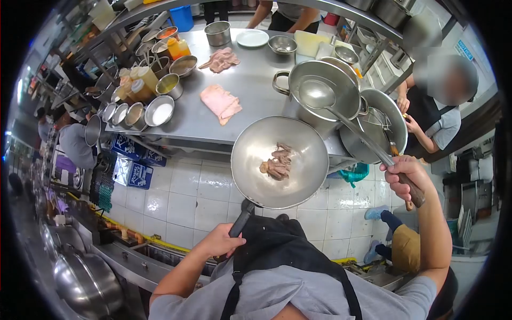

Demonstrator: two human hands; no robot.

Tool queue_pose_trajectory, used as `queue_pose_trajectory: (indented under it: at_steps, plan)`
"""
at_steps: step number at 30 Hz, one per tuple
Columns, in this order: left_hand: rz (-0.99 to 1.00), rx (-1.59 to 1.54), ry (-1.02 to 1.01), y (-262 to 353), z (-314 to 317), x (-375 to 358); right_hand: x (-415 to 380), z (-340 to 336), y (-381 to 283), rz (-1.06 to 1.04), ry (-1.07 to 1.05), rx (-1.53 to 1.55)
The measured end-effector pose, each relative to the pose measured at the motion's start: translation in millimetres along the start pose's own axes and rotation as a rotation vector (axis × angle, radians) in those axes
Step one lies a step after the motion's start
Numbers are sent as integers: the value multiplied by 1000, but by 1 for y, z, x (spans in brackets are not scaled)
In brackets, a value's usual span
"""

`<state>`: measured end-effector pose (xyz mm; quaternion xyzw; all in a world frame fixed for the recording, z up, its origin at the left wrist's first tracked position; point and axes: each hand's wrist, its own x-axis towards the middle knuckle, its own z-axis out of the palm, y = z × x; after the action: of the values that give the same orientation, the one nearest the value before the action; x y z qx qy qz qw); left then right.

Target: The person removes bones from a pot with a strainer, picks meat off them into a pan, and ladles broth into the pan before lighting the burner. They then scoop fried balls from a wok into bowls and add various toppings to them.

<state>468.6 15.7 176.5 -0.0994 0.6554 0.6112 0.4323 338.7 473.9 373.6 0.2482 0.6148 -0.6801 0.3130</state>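
My left hand [220,240] is wrapped round the black handle of a wok [245,178], which I hold out in front of me. Several pieces of cooked meat [277,166] lie in the wok's middle. In my right hand [404,178] is the wooden grip of a long ladle [364,137]. The ladle's bowl dips over the inside of a tall steel stockpot [298,109] at the table's near right corner. Beside that pot stands another large pot [352,144] with a wire strainer [376,118] in it.
A steel table [186,120] bears raw pale meat [221,104], darker meat strips [220,60], a white plate [252,38], squeeze bottles [141,88] and several seasoning bowls [160,110]. At right, a person [437,114] works beside the pots. Stove and pans [88,280] lie behind at left.
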Motion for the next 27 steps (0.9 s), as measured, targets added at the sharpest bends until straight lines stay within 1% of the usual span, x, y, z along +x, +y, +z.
queue_pose_trajectory:
  at_steps: [2,3,4,9,12,15,18,20,23,27]
  plan:
    - [6,-80,47,0,8,-2,-4,-2,0,-25,11,-37]
    - [12,-72,23,0,11,-2,-7,1,-1,-23,29,-18]
    - [25,-63,44,0,14,-5,-13,-2,-2,-27,55,-8]
    - [41,-85,52,9,8,-10,-24,4,-9,-33,9,35]
    - [40,-46,43,9,7,-14,-37,5,-10,-36,-10,71]
    - [32,-70,17,13,2,-14,-52,11,-12,-79,-39,-9]
    - [36,-73,0,12,7,-17,-72,9,-3,-87,-63,-2]
    - [49,-80,34,19,7,-20,-81,12,2,-87,-63,-10]
    - [45,-60,35,16,4,-21,-91,15,15,-79,-8,-24]
    - [43,-38,64,20,9,-25,-96,8,34,-63,-60,-32]
